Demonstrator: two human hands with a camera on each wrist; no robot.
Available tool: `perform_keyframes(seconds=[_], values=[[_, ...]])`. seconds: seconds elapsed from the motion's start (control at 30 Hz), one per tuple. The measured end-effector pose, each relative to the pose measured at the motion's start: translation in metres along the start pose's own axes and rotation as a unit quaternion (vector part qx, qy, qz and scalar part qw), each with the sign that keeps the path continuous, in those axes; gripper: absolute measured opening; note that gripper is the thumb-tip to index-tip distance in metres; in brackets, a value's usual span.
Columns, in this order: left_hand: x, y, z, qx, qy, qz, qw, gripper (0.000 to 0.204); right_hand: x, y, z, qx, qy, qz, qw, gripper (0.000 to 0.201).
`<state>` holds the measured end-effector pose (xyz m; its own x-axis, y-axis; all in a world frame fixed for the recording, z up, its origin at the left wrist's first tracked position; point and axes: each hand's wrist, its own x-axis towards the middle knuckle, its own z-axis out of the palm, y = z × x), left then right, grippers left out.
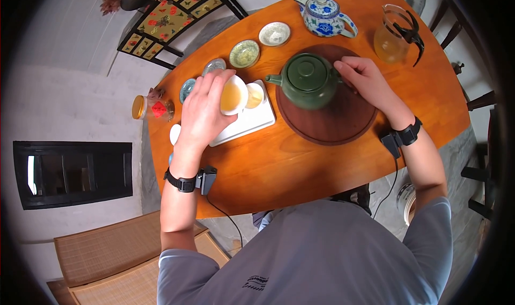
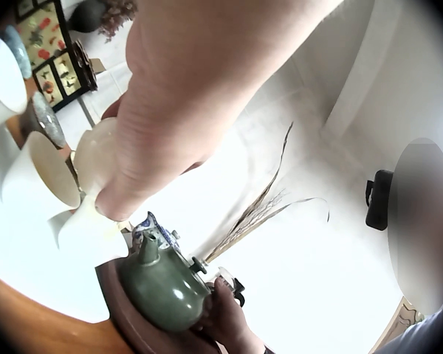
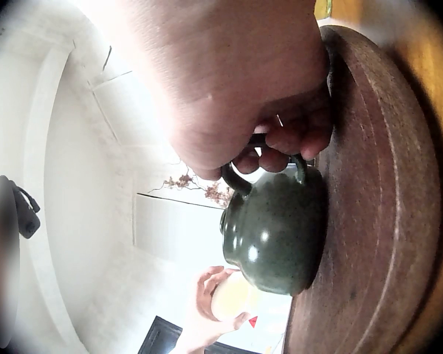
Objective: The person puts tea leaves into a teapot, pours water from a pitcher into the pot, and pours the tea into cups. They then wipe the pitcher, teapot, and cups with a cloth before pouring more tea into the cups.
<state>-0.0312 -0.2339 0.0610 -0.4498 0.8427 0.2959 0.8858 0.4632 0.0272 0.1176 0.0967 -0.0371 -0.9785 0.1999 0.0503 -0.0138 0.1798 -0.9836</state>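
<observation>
My left hand (image 1: 206, 109) holds a white cup (image 1: 234, 95) of amber tea, tilted, above a white tray (image 1: 248, 127). Right beside it another white cup (image 1: 254, 95) with light-coloured tea stands on the tray. In the left wrist view the fingers partly hide the held cup (image 2: 96, 158), and a white cup (image 2: 40, 173) is near it. My right hand (image 1: 370, 85) grips the handle of a lidded green teapot (image 1: 307, 82). The teapot sits upright on a round dark wooden board (image 1: 332, 125); curled fingers wrap its handle (image 3: 236, 181) in the right wrist view.
Behind the tray are a greenish bowl (image 1: 244, 53) and a pale bowl (image 1: 274, 34). A blue-and-white teapot (image 1: 323, 21) and a glass pitcher (image 1: 390, 42) with a black handle stand at the back right. A gold-lidded jar (image 1: 155, 109) is at the left edge.
</observation>
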Motion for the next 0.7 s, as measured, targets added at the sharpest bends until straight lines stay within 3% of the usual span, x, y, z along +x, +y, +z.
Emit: perform_keyframes(seconds=[0.47, 0.7], values=[[0.009, 0.004, -0.016, 0.056, -0.032, 0.034, 0.997, 0.079, 0.000, -0.001, 0.001, 0.011, 0.005, -0.010, 1.000, 0.045], [0.012, 0.008, -0.019, 0.075, -0.041, 0.049, 0.995, 0.090, 0.000, 0.000, 0.001, 0.008, 0.004, -0.020, 1.000, 0.045]])
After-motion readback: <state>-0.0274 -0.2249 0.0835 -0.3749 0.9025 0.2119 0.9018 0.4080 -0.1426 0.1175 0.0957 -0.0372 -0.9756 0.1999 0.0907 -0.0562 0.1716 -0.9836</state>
